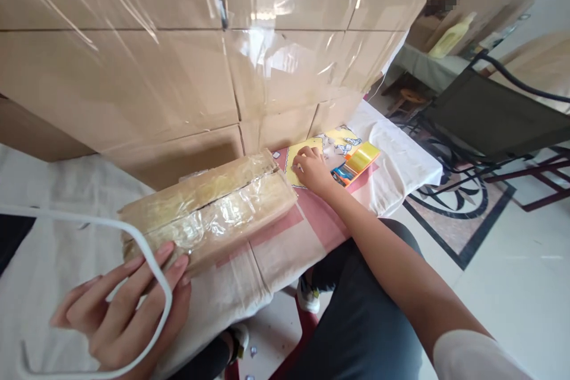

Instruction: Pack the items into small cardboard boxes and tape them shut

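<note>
A long cardboard box point(214, 208), its top seam covered with shiny clear tape, lies on the table in front of me. My left hand point(129, 309) is at its near left end, fingers extended and fingertips against the box's lower edge. A white cable or rod point(151, 255) passes in front of that hand. Beyond the box's right end, my right hand point(309, 167) rests on the yellow printed part of the tablecloth, its fingers loosely bent. I see nothing in it, though its underside is hidden. Just right of it lies an orange and blue tape dispenser point(351, 167) with a yellowish roll.
A stack of cartons point(169, 77) under clear film rises behind the box like a wall. The tablecloth point(392, 148) hangs over the table's edge. A dark folding chair point(503, 113) stands at right. Farther back are a yellow bottle point(452, 35) and a blurred person.
</note>
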`<state>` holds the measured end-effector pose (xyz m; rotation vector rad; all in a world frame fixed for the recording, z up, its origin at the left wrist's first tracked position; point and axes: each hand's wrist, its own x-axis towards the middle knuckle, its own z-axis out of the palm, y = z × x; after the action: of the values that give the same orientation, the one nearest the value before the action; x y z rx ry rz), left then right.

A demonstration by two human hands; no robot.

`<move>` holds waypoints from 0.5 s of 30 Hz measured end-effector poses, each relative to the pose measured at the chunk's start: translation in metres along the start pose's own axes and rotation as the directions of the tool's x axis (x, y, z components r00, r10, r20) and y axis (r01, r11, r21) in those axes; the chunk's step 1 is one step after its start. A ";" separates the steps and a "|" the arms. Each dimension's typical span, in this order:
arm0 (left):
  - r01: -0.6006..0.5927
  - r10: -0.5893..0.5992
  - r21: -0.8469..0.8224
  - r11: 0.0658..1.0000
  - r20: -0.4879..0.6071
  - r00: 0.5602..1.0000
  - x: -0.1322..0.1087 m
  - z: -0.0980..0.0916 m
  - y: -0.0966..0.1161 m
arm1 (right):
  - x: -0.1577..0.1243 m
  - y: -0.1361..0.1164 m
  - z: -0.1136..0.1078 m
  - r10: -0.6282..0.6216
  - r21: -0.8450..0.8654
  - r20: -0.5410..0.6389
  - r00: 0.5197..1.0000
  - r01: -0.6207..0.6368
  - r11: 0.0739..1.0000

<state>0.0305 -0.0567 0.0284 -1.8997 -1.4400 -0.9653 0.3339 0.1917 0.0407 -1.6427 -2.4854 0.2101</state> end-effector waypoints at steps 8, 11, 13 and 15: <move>-0.039 0.038 -0.009 0.999 -0.067 0.997 -0.015 0.011 -0.006 | -0.003 0.013 -0.008 0.073 0.494 -0.120 0.990 -0.004 0.869; -0.039 0.040 0.014 0.999 -0.070 0.997 -0.016 0.012 -0.008 | -0.008 0.019 -0.010 0.043 0.568 -0.158 0.986 0.055 0.821; -0.067 0.070 0.051 0.996 -0.071 0.995 -0.018 0.013 -0.013 | -0.011 0.021 -0.010 0.041 0.587 -0.174 0.984 0.070 0.806; -0.081 0.087 0.082 0.993 -0.064 0.994 -0.020 0.015 -0.018 | -0.014 0.021 -0.009 0.070 0.617 -0.186 0.980 0.061 0.785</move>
<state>0.0127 -0.0518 0.0037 -1.8376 -1.3289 -0.9109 0.3605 0.1871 0.0446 -1.3008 -1.9497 0.7393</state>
